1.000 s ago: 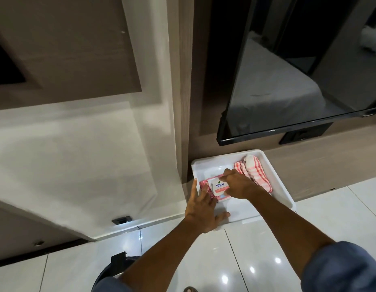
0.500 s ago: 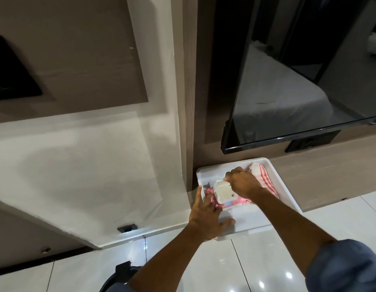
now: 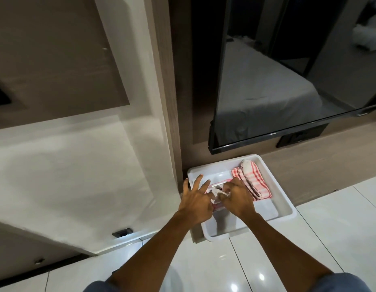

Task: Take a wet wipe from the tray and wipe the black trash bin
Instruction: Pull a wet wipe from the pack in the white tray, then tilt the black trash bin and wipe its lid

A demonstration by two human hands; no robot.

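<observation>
A white tray (image 3: 285,209) lies on the glossy floor against the wall. Inside it a pink wet-wipe pack (image 3: 217,187) sits at the left, mostly hidden by both hands. My left hand (image 3: 196,200) rests over the pack's left side, thumb and forefinger pinched near the opening, the other fingers spread. My right hand (image 3: 237,198) is closed over the pack's top, pinching a small white piece at the opening. The black trash bin is out of view.
A folded red-and-white checked cloth (image 3: 251,179) lies in the tray's far right part. A dark TV screen (image 3: 288,81) hangs on the wall just above the tray. A white slanted panel (image 3: 77,175) stands to the left, with a small black latch (image 3: 122,232).
The pack's white lid was lifted, and now both hands pinch at the opening. My left hand shifted up from the tray's front edge onto the pack. The bin's edge dropped out of view.
</observation>
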